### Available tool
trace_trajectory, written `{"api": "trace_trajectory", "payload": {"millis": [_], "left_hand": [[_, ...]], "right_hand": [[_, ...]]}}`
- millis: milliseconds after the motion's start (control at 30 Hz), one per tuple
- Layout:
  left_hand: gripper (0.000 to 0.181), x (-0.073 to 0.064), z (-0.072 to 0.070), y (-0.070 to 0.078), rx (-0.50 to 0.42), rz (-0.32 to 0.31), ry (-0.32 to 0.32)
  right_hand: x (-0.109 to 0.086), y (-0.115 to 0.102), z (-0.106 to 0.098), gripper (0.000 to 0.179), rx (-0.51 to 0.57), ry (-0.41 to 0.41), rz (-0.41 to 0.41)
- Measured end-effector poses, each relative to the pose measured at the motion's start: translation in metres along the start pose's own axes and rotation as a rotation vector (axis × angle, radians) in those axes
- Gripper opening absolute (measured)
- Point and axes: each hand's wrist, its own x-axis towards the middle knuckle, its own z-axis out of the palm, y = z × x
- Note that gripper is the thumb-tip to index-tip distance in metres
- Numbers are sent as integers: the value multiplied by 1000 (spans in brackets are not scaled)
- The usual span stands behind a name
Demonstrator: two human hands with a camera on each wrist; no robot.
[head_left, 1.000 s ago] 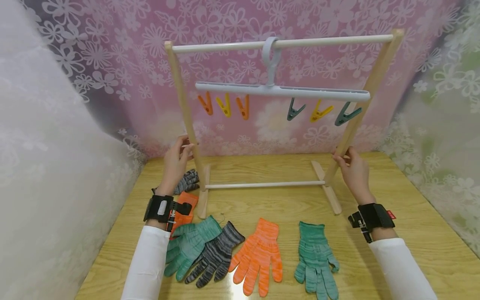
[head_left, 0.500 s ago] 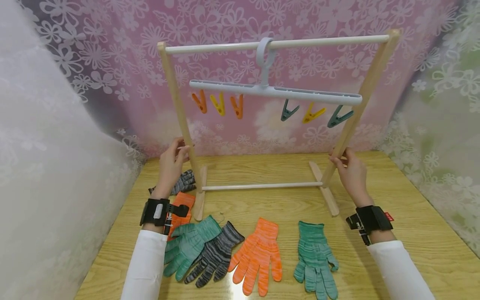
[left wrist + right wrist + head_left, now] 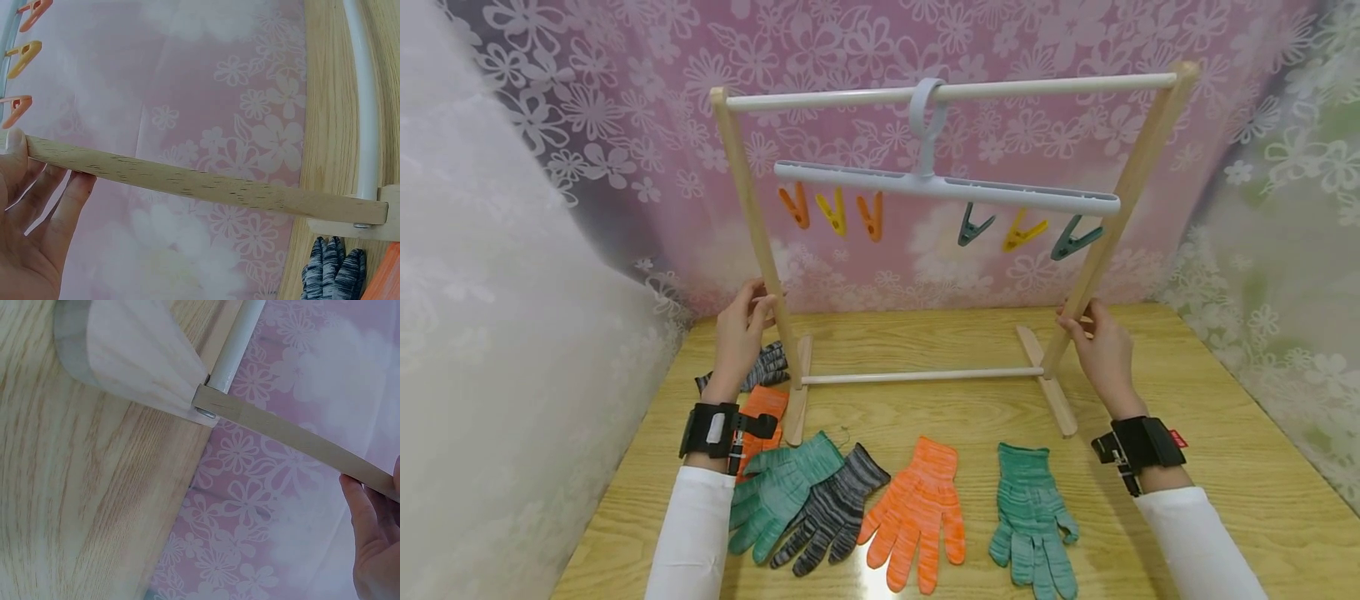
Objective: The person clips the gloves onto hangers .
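Head view: the wooden table [image 3: 925,421] spreads across the lower half, and your rack [image 3: 835,97] stands upright on it, mid-frame. From its top a pale grey hanger [image 3: 985,191] hangs, sloping down rightward. A green glove [image 3: 1033,517] lies lower right, an orange glove [image 3: 917,512] bottom centre; lower left, a second green glove [image 3: 786,487] overlaps a dark striped glove [image 3: 835,504]. Another orange glove [image 3: 766,400] and another dark glove [image 3: 769,367] are partly hidden by your left arm. Your left hand [image 3: 740,332] grips the left post [image 3: 745,185], your right hand [image 3: 1102,348] the right post [image 3: 1140,167]. Left wrist view shows thumb and fingers on opposite sides; right wrist view cuts your hand at its right edge. Six clothes clips [image 3: 875,232] hang beneath the hanger. Only the wrist views reveal metal screw heads [image 3: 361,225] at the posts' feet.
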Motion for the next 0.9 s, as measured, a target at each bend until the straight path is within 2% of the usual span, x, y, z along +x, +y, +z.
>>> {"api": "trace_trajectory", "payload": {"millis": [167, 500, 600, 733, 900], "left_hand": [[40, -1, 0, 0, 1, 14, -2], [41, 2, 0, 6, -13, -11, -10], [42, 3, 1, 9, -4, -18, 18], [43, 1, 1, 14, 26, -8, 87], [42, -2, -1, 18, 55, 0, 133]], "right_hand": [[-1, 0, 0, 30, -2, -1, 17], [3, 0, 0, 32, 46, 9, 39], [6, -1, -2, 32, 85, 0, 44], [5, -3, -7, 35, 124, -65, 72], [2, -4, -11, 41, 125, -119, 94]]}}
